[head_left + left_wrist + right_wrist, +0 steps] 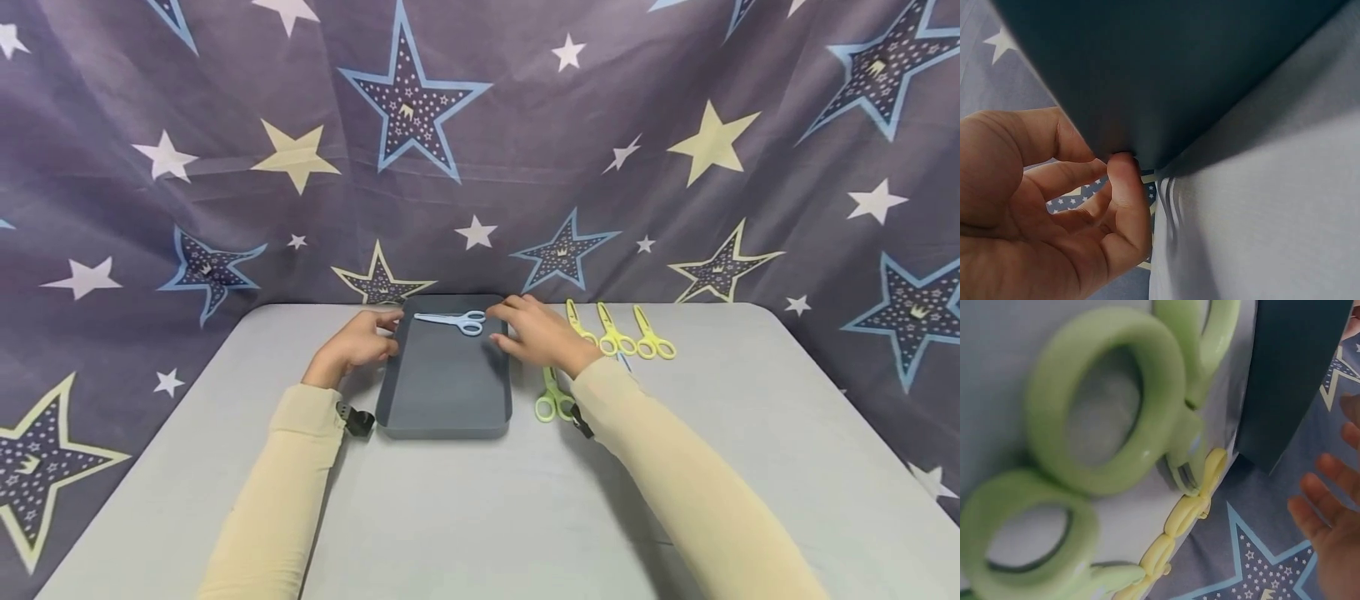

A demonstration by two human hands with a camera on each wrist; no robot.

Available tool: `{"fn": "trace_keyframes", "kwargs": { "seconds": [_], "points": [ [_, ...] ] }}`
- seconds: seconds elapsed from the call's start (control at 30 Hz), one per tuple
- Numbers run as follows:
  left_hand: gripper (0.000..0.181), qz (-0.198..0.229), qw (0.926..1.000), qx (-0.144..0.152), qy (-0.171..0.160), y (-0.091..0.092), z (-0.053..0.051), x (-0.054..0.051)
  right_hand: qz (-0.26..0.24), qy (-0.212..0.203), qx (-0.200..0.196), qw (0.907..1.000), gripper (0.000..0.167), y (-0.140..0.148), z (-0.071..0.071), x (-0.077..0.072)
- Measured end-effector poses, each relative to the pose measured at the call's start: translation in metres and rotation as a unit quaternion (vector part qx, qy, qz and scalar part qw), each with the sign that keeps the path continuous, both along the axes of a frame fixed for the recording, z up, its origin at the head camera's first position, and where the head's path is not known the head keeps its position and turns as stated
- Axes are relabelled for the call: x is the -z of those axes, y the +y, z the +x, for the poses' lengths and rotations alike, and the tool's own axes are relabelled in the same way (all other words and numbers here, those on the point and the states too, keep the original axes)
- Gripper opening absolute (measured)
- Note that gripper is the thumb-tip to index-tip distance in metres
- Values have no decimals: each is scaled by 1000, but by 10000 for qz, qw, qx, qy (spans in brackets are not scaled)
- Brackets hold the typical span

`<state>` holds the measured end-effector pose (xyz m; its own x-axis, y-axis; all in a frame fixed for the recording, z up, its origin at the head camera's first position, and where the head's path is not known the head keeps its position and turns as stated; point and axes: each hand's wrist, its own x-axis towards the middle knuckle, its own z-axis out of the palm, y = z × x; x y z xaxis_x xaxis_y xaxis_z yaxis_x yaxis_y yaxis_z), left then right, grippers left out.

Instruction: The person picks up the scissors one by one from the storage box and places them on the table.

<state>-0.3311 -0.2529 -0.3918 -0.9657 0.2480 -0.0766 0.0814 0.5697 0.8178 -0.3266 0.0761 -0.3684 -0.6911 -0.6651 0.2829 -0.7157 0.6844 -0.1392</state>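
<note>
A dark grey tray (450,392) lies on the table, with light blue scissors (452,320) across its far end, handles toward the right. My left hand (360,340) is at the tray's left wall; in the left wrist view its thumb and a finger pinch the wall of the tray (1166,69) near a corner. Above the tray's right edge, my right hand (536,329) hovers close to the blue handles with fingers spread apart. In the right wrist view the right hand (1335,506) appears off the tray wall (1291,375), holding nothing.
Yellow scissors (617,340) lie in a row at the back right. Green scissors (552,402) are beside the right wrist, and a bit of blue (624,362) shows past the forearm. A star-patterned curtain (480,167) hangs behind the table (465,517).
</note>
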Motion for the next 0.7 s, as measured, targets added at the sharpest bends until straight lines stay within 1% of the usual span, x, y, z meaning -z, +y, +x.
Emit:
{"fn": "trace_keyframes", "kwargs": {
  "seconds": [0.1, 0.17, 0.33, 0.43, 0.57, 0.7],
  "points": [
    [81, 19, 10000, 2, -6, 0, 1, -1, 77, 89, -82, 9999, 44, -4, -6, 0],
    [81, 13, 10000, 9, 8, 0, 1, -1, 135, 56, -114, 9998, 44, -8, -10, 0],
    [79, -43, 10000, -18, 61, -1, 0, -1, 267, -231, -127, 9993, 46, -16, -19, 1],
    [79, -21, 10000, -19, 30, -2, 0, -1, 368, -348, -120, 9986, 49, -21, -23, 2],
    [80, 23, 10000, 2, -39, -2, 2, -2, 529, -493, -154, 9973, 52, -29, -25, 3],
    [82, 80, 10000, 21, -20, -2, 2, -2, 688, -698, -120, 9951, 57, -38, -25, 4]
  ]
}}
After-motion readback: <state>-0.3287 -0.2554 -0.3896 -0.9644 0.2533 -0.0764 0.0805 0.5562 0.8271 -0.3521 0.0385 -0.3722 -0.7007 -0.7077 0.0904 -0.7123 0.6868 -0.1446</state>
